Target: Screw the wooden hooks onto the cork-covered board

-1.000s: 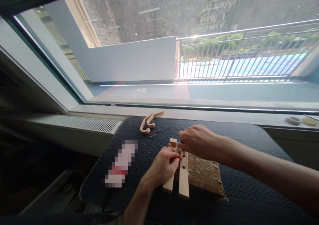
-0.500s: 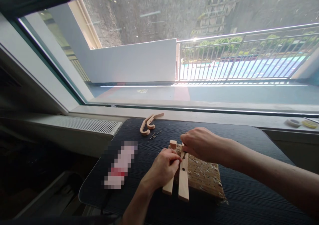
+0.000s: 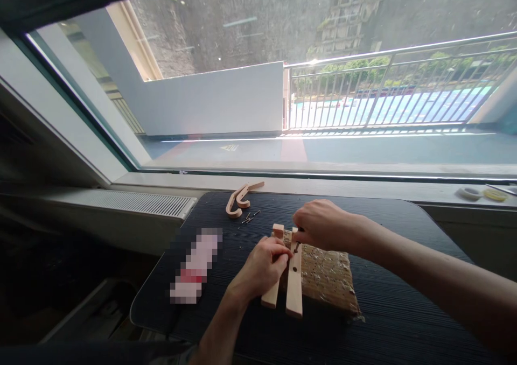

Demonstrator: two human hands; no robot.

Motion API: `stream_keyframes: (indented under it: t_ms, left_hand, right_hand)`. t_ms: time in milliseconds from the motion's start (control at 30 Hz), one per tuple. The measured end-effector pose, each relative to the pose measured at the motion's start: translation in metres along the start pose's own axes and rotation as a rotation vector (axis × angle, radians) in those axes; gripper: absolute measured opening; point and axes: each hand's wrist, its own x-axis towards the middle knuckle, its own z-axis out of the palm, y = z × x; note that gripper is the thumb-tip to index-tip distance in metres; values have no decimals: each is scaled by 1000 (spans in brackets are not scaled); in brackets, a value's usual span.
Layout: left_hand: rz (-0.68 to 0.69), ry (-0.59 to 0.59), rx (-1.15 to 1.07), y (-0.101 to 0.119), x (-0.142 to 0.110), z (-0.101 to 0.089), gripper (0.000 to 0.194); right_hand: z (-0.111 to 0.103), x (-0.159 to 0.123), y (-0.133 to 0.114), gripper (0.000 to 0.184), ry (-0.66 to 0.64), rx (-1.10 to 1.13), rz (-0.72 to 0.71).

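My right hand (image 3: 323, 225) is closed round what looks like a small screwdriver (image 3: 298, 245), its handle mostly hidden in the fist. The thin shaft slants down to the upper part of a pale wooden hook (image 3: 294, 292), which shows a dark screw hole lower down. My left hand (image 3: 264, 265) lies across a second wooden hook (image 3: 269, 296), its thumb and fingertips pinched together by the shaft's tip; what they pinch is hidden. Both hooks rest side by side over the left end of a rough, pitted wooden block (image 3: 329, 279).
Two more curved wooden hooks (image 3: 233, 203) lie at the back of the dark table (image 3: 379, 219), with several loose screws (image 3: 251, 217) beside them. A blurred pink-white item (image 3: 197, 262) is on the left. Tape rolls (image 3: 470, 193) sit on the sill below the window.
The whole view has shifted slightly. My right hand has turned a little, with more of the tool's shaft showing. My left hand keeps its pinch beside it.
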Motion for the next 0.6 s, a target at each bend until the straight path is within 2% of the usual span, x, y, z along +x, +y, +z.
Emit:
stream_keyframes:
  t_ms: [67, 133, 233, 267, 367, 467, 533, 600]
  left_hand:
    - [-21, 19, -76, -1, -1, -1, 24]
    - [-57, 102, -185, -4, -4, -4, 24]
    - [-139, 293, -249, -13, -15, -8, 24]
    - [-163, 324, -234, -17, -20, -8, 24]
    - [-205, 295, -177, -22, -35, -4, 23]
    - [-219, 217, -214, -19, -49, 7, 27]
    - [-228, 234, -193, -14, -55, 13, 26]
    - [-245, 256, -158, -9, -58, 18, 25]
  right_hand:
    - [8, -4, 11, 36, 58, 59, 82]
    - [13, -15, 23, 43, 83, 180, 130]
    - [27, -44, 41, 49, 172, 513, 252]
    - [36, -55, 44, 50, 206, 639, 290]
    - [82, -85, 46, 48, 440, 968, 425]
    - [137, -100, 33, 49, 675, 1201, 705]
    - [165, -101, 23, 49, 705, 1342, 814]
    - [181, -96, 15, 55, 687, 1435, 873]
